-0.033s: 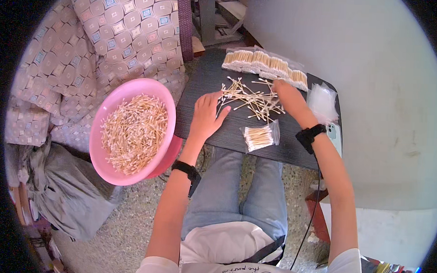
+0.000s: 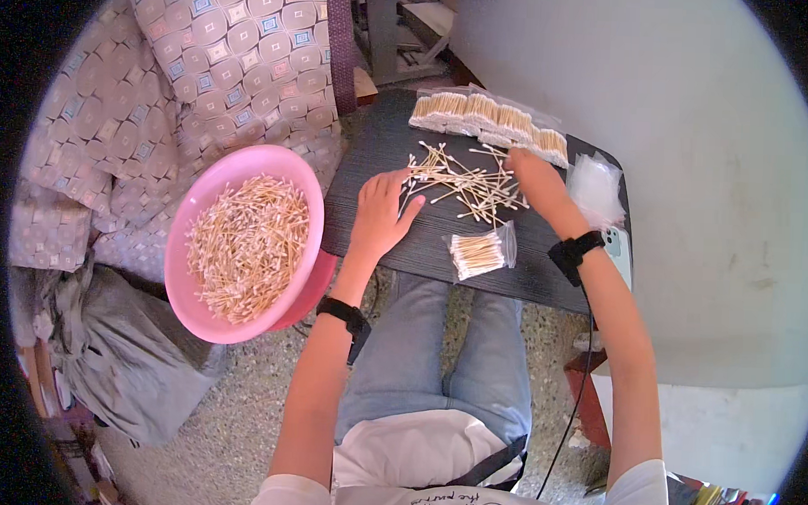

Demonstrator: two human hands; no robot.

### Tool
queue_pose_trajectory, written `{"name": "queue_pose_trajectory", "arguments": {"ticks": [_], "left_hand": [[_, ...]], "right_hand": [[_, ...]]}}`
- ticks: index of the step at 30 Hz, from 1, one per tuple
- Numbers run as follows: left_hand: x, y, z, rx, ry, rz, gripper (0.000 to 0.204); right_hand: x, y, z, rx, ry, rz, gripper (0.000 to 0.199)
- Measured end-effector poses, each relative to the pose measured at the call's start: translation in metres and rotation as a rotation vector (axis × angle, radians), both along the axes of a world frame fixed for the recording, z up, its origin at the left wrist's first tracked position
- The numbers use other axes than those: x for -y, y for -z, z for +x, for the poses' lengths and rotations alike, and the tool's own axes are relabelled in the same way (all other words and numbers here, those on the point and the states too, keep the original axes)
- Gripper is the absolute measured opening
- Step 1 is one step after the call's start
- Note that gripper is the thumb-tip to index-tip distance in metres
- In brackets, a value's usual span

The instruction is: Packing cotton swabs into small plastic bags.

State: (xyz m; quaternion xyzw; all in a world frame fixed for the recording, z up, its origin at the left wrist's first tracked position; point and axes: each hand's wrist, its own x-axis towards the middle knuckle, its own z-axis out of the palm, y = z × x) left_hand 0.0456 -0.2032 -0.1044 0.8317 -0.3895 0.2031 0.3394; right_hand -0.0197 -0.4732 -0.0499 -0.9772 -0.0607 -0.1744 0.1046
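Loose cotton swabs (image 2: 464,181) lie in a crisscross pile on the dark table (image 2: 358,162). At the pile's left edge my left hand (image 2: 383,209) rests on the tabletop, thumb held apart from the fingers, gripping nothing. My right hand (image 2: 533,179) is at the pile's right end with its fingers curled down among the swab tips; what they pinch, if anything, is hidden. Nearer to me lies a clear plastic bag (image 2: 478,253) filled with lined-up swabs. Along the far edge sits a row of filled swab bags (image 2: 489,117).
A pink basin (image 2: 183,263) heaped with loose swabs (image 2: 248,247) stands left of the table. On the table's right are flat clear bags (image 2: 596,192) and a phone (image 2: 616,247). A black cable (image 2: 572,419) hangs from my right wrist. A patterned sofa (image 2: 250,60) is at far left.
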Motion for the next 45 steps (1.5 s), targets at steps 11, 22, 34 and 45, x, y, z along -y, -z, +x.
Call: {"name": "queue_pose_trajectory", "arguments": {"ticks": [11,22,34,45], "left_hand": [[0.001,-0.005,-0.003,-0.046,0.026,-0.046,0.042],[0.048,-0.056,-0.116,-0.504,0.395,-0.403,0.067],[0.067,-0.058,-0.139,-1.403,0.547,-0.839,0.046],[0.053,-0.056,-0.141,-1.051,0.628,-0.541,0.039]], "right_hand": [[0.009,0.007,-0.063,0.099,0.422,0.604,0.025],[-0.086,-0.014,-0.106,0.277,0.274,1.634,0.028],[-0.152,-0.009,-0.13,0.134,0.356,1.074,0.016],[-0.145,-0.01,-0.144,-0.055,0.217,0.773,0.025]]}}
